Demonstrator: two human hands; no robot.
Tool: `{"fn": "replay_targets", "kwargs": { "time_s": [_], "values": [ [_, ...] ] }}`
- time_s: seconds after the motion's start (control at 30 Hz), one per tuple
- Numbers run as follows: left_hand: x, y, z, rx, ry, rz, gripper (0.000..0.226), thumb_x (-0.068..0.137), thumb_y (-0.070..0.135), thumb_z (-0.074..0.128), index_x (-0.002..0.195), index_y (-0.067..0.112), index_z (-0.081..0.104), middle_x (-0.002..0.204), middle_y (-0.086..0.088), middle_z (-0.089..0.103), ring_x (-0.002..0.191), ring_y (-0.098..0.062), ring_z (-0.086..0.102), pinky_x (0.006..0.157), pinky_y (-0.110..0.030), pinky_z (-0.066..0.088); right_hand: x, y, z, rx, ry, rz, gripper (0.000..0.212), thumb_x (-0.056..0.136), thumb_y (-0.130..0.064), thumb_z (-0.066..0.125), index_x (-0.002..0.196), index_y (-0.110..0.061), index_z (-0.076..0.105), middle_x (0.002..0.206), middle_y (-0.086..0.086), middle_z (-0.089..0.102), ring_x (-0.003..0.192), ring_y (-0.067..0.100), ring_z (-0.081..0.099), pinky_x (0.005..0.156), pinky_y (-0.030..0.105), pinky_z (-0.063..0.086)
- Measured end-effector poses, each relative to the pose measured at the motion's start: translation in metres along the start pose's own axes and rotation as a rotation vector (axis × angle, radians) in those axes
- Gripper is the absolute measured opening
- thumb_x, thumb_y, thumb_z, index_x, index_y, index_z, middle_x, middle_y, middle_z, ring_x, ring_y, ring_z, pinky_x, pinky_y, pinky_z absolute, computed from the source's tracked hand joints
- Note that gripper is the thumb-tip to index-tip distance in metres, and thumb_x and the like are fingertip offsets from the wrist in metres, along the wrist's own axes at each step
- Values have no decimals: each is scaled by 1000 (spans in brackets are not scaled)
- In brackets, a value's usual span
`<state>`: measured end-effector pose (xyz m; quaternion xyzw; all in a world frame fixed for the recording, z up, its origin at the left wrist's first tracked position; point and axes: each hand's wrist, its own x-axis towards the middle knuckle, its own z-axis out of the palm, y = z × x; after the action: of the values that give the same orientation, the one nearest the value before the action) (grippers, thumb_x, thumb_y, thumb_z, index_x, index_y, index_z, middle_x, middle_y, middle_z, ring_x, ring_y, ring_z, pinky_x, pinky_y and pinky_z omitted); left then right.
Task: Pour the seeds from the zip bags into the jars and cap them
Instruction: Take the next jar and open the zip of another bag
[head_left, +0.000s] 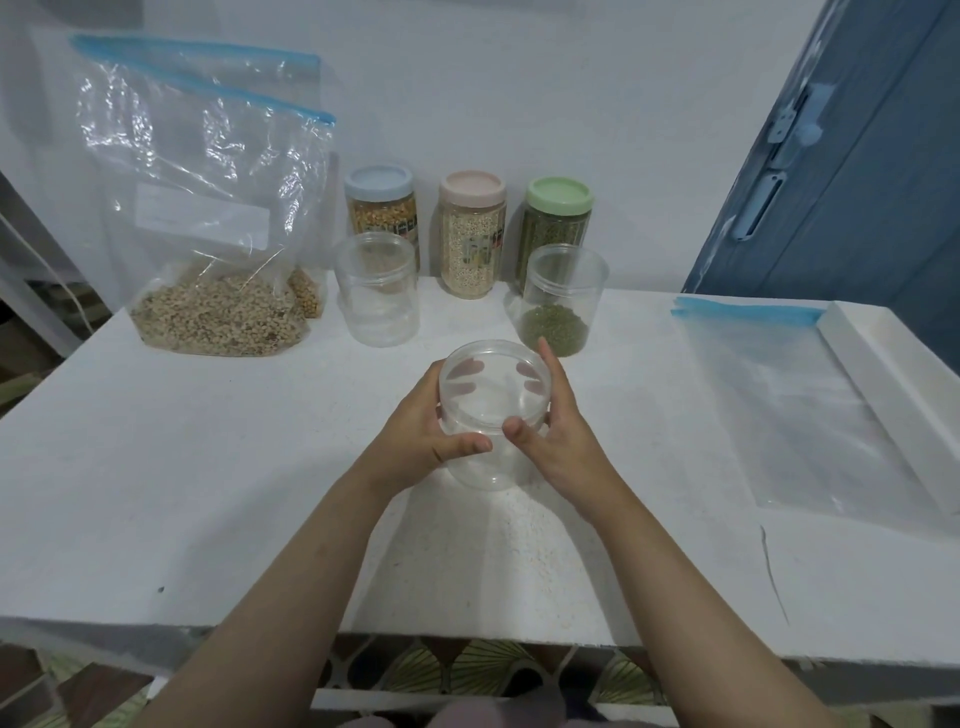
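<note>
Single head-worn view, wide-angle, looking forward and down from above the near edge of the white table (156, 467). Close to the forearms at the bottom edge; reaching as far as the back wall (519, 78). No second view for overlap.

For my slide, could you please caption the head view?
Both hands, left and right, hold an empty jar over the table.

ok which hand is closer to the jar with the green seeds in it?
Right. The right hand grips the empty jar, its fingertips just below and in front of the green-seed jar. The left hand holds the empty jar's far side, farther away.
</note>
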<state>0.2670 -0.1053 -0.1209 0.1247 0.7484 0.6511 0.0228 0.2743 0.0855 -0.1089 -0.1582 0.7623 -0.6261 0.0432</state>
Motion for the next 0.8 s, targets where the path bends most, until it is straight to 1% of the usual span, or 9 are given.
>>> {"fn": "replay_targets", "kwargs": {
  "time_s": [0.07,0.17,0.23,0.3,0.37,0.47,0.57,0.7,0.8],
  "values": [
    [0,-3,-1,-12,-4,6,107,50,67,87,139,25,44,140,9,53,133,-8,48,103,-24,44,-4,5,5,85,65,-18,94,75,-75,62,151,-41,18,147,-10,45,133,0,47,107,24,43],
    [0,-9,1,-19,-15,20,110,53,70,84,143,25,40,145,7,49,137,-12,45,112,-35,39,-10,12,13,302,176,23,45,98,-59,44,136,-38,37,129,-9,61,125,14,57,107,41,47],
    [-2,-13,11,-39,38,40,106,58,74,80,142,25,38,146,0,48,138,-16,45,115,-41,38,-10,9,21,297,212,39,72,84,-78,48,138,-32,39,134,-8,57,128,14,55,105,38,47],
    [-4,-15,25,-38,146,68,98,63,79,71,140,28,39,143,-3,49,137,-20,46,116,-45,37,-8,4,30,212,258,14,101,65,-91,50,143,-30,34,140,-15,48,130,1,49,105,24,44],
    [-5,-18,33,-35,216,86,86,67,83,64,138,39,42,141,-4,52,136,-21,48,115,-49,36,-6,3,36,171,299,-24,99,61,-95,47,142,-40,30,140,-22,45,129,-5,47,102,14,42],
    [0,-21,35,-25,253,110,72,70,84,58,134,53,44,142,-3,52,136,-23,47,116,-54,34,-5,5,37,215,342,-54,78,76,-87,41,142,-46,33,138,-21,53,131,0,48,110,24,41],
    [1,-24,35,-14,249,115,83,73,85,55,140,38,41,141,3,52,135,-27,48,113,-58,35,-5,9,34,346,363,-25,70,88,-76,37,149,-45,31,136,-22,57,131,3,50,115,41,38],
    [1,-23,35,-24,201,87,106,71,85,55,144,10,34,141,-9,51,134,-26,49,114,-47,39,-11,4,34,234,297,-33,94,68,-87,54,147,-48,23,146,-22,45,136,0,43,110,25,40],
    [0,-24,33,-38,182,77,105,71,83,57,145,12,35,141,-12,51,134,-26,50,113,-45,40,-13,7,32,185,281,-77,87,76,-83,51,149,-46,21,149,-14,43,138,3,41,115,34,38]
  ]
}}
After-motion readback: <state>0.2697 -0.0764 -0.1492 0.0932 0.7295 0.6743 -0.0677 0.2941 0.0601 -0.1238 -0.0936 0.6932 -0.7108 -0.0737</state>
